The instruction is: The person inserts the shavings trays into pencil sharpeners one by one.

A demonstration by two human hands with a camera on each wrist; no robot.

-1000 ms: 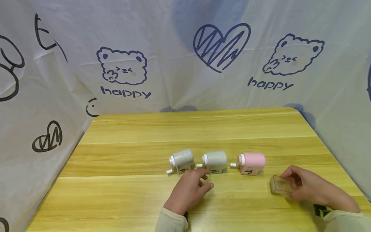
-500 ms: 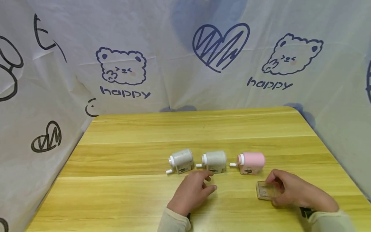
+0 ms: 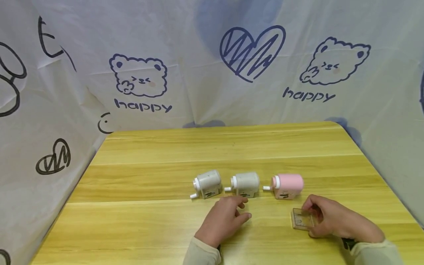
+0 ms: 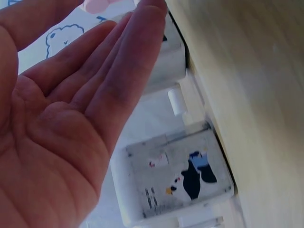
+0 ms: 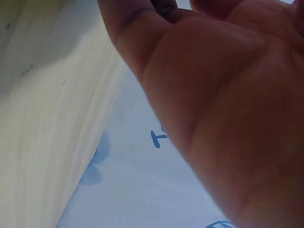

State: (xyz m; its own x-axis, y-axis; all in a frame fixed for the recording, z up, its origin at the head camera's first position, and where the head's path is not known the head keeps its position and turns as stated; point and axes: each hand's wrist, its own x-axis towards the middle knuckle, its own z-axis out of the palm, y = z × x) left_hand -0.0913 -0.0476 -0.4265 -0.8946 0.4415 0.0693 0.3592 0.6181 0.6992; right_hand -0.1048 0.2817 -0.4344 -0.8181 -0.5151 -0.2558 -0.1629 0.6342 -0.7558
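Observation:
Three hand-crank pencil sharpeners stand in a row in the head view: a grey one (image 3: 209, 182) on the left, a second grey one (image 3: 247, 182) in the middle, and a pink one (image 3: 289, 184) on the right. My right hand (image 3: 336, 219) pinches a small clear brownish tray (image 3: 299, 220), which looks like a shavings drawer, in front of the pink sharpener. Fingers hide its right end. My left hand (image 3: 223, 220) holds nothing, its fingers relaxed just in front of the middle sharpener. In the left wrist view a grey sharpener (image 4: 178, 178) shows bird pictures beside the left palm (image 4: 52, 147).
The wooden tabletop (image 3: 149, 184) carries the row near its middle. White cloth (image 3: 198, 88) with drawn bears and hearts hangs behind it and along both sides. Each sharpener's white crank handle (image 3: 194, 196) points left.
My right hand has carried the clear tray left and slightly nearer. My left hand has drifted a little to the right. The sharpeners stay in place.

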